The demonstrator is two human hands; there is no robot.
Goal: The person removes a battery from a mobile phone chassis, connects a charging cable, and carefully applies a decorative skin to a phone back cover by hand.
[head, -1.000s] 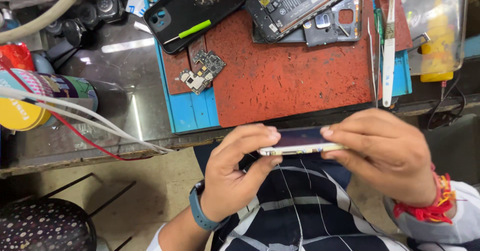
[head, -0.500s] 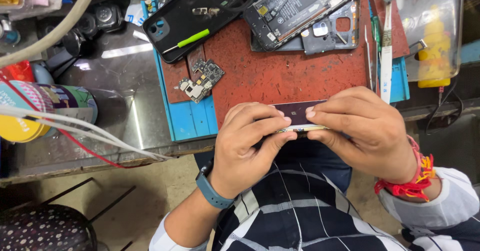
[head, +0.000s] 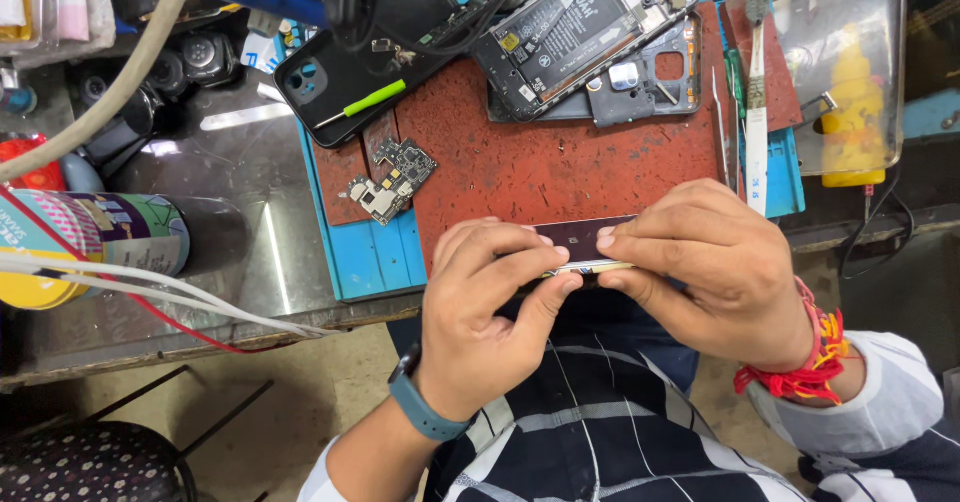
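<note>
Your left hand (head: 495, 312) and right hand (head: 715, 267) pinch thin dark phone screen panel (head: 585, 234) between them, at near edge of red work mat (head: 560, 167), above your lap. Left thumb under panel's edge, left fingers curled on top; right fingers clamped along its right end. Small circuit board (head: 392, 180) lies on mat to left, well apart. Opened phone with exposed battery (head: 560, 37) at far side. Tweezers (head: 722, 127) and white-handled brush (head: 757, 112) just beyond your right hand.
</note>
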